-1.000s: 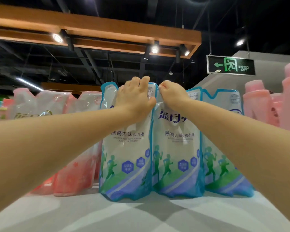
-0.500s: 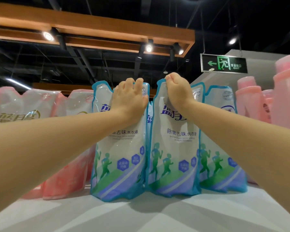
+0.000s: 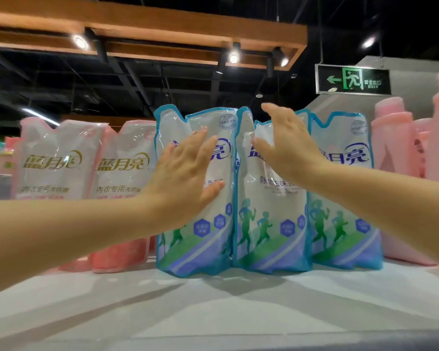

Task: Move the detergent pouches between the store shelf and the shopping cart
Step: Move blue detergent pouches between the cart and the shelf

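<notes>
Three blue-edged detergent pouches stand upright side by side on the white shelf (image 3: 213, 307): a left pouch (image 3: 198, 239), a middle pouch (image 3: 271, 224) and a right pouch (image 3: 345, 214). My left hand (image 3: 185, 173) is in front of the left pouch with its fingers straight and spread, holding nothing. My right hand (image 3: 287, 145) is in front of the middle pouch's upper part, fingers straight, holding nothing. Whether either hand touches a pouch I cannot tell. No shopping cart is in view.
Two pink-bottomed pouches (image 3: 122, 193) stand to the left of the blue ones. Pink bottles (image 3: 401, 148) fill the shelf's right end. A green exit sign (image 3: 352, 79) hangs above at the right. The shelf's front is bare white surface.
Both hands let go of the pouch tops they were gripping and now hover with fingers straight, lower in front of the pouches. The pouches stand upright on the shelf.
</notes>
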Motion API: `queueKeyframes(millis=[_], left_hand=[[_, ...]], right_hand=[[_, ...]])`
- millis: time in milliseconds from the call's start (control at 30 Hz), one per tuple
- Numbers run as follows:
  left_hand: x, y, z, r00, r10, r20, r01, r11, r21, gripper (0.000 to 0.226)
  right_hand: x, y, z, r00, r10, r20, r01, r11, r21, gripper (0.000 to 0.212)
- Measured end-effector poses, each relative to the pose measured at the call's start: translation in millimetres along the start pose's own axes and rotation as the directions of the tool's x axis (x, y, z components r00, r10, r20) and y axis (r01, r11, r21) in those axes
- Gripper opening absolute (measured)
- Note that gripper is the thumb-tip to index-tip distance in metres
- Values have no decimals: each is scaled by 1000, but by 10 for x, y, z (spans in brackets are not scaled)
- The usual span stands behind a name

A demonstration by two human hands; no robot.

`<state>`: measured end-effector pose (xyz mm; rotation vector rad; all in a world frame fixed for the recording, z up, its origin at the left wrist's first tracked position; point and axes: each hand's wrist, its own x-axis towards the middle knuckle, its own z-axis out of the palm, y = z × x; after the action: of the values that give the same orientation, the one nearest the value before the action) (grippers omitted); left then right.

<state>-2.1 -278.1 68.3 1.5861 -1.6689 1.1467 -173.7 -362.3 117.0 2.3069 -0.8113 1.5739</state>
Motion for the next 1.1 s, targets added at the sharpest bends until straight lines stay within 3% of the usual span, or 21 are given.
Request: queueKeyframes(millis=[67, 133, 233, 300, 367, 533, 1100], left_hand=[[-164, -64, -91, 995, -91, -37, 88, 993, -85, 80], [-246, -74, -167, 952, -305, 19, 297, 908, -296, 84], [-295, -37, -173, 773, -514, 373, 631, 560, -536, 79], [-287, -23, -96, 691, -500, 522, 722, 456, -520, 78], [-237, -35, -46, 666, -496, 557, 746, 438, -502, 77], [-174, -123, -30, 616, -474, 629, 788, 386, -480, 76], [-261, -98, -86, 626, -496, 602, 780, 395, -486, 82]], right_hand=[[-300, 67, -95, 991, 21, 131, 0, 988, -154, 74], [-557, 102, -168, 963, 140, 232, -91, 974, -209, 87], [-747, 81, -186, 857, 348, 381, -303, 937, -176, 110], [-799, 51, -143, 764, 427, 484, -387, 903, -185, 121], [-818, 39, -83, 727, 447, 522, -396, 893, -212, 125], [-823, 15, -64, 734, 454, 506, -409, 889, -204, 123], [-905, -10, -48, 749, 468, 468, -428, 882, -197, 118]])
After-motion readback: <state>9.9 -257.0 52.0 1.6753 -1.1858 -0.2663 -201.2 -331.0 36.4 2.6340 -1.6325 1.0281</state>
